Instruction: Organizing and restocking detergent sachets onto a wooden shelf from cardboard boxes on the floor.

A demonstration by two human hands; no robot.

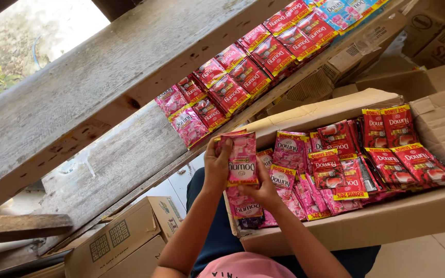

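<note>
My left hand (216, 166) and my right hand (263, 190) together hold a strip of pink sachets (243, 159) upright above the near end of an open cardboard box (377, 221). The left grips the strip's upper left edge, the right pinches its lower part. More pink sachets of the strip hang down below (245, 208). The box is filled with several pink and red sachet strips (346, 159). On the wooden shelf (119, 154) behind, a row of red and pink sachets (233, 82) lies laid out.
A thick wooden beam (78, 87) runs diagonally above the shelf. Blue sachets (341, 10) lie at the shelf's far end. Closed cardboard boxes (124, 242) stand below left, with more cartons (428, 36) at the upper right. My lap is under the open box.
</note>
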